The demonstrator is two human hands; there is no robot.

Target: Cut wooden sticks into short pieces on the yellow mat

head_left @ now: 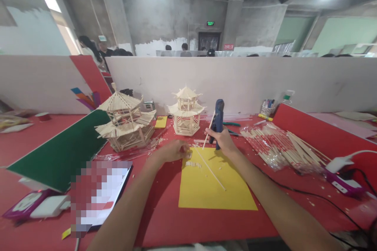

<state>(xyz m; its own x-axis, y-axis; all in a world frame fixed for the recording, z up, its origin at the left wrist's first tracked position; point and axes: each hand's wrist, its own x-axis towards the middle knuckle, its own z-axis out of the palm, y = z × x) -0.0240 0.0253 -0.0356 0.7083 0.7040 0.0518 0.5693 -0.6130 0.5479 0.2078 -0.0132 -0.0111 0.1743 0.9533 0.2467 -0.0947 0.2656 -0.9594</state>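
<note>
My right hand (222,139) is wrapped round a dark blue glue gun (218,115), which is upright above the back of a yellow sheet (218,200). A thin wooden stick (209,129) slants beside the gun at my right fingertips. At the sheet's back left corner my left hand (179,150) has its fingers curled together; anything between them is too small to make out. Just below it lies a row of short cut stick pieces (193,164). Another long thin stick (211,170) lies diagonally across the sheet.
Two wooden stick pagodas stand behind: a larger one (125,119) at left, a smaller one (186,115) in the middle. Bagged sticks (273,145) lie right, near a power strip (344,184) and black cable (297,191). A green board (64,151) and a blurred-out tablet-like object (101,196) are left.
</note>
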